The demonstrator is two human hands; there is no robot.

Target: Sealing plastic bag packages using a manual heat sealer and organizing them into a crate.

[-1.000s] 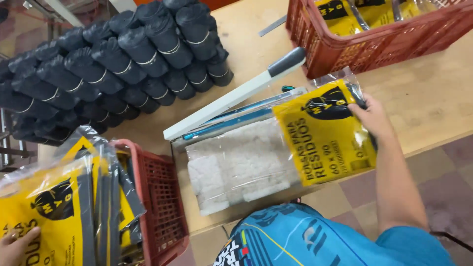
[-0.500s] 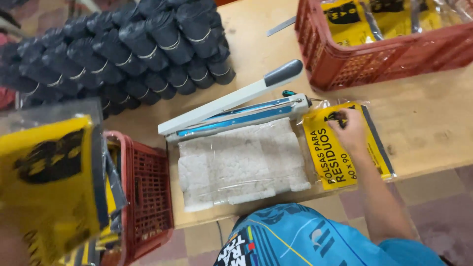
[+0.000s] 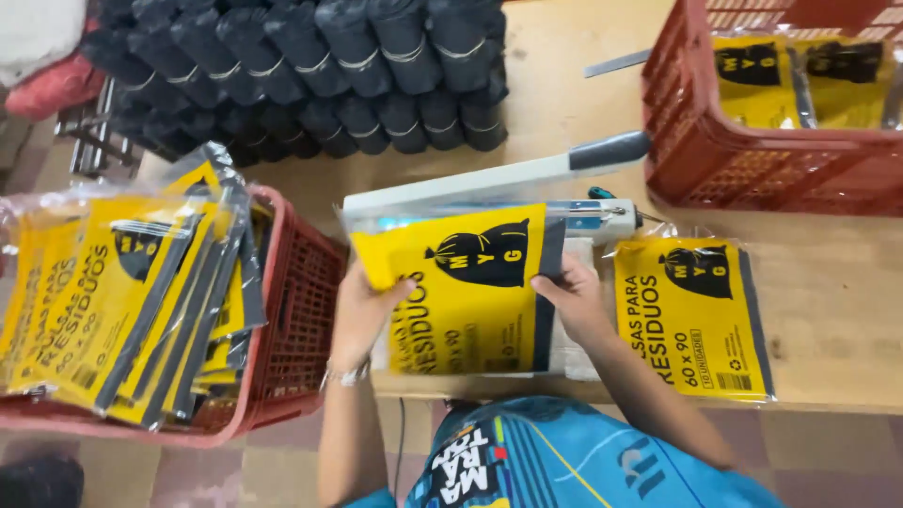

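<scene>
Left crate (image 3: 301, 310) is packed with yellow packets. A fresh packet (image 3: 461, 292) has just come up, left hand (image 3: 367, 315) and right hand (image 3: 574, 296) pinching its edges below the sealer (image 3: 489, 183); the previous packet (image 3: 691, 315) now lies aside, right.

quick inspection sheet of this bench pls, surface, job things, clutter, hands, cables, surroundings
surface: wooden table, bare patches at the right edge
job's things: yellow packet held by both hands over the heat sealer, whose arm is raised
clutter: second yellow packet lying flat at right; stacked black rolls; red crate holding packets at top right
grippers: left hand grips the packet's left edge, right hand its right edge
cables: one dark cord hanging below the table edge
surroundings: red basket full of packets at left; tiled floor
</scene>
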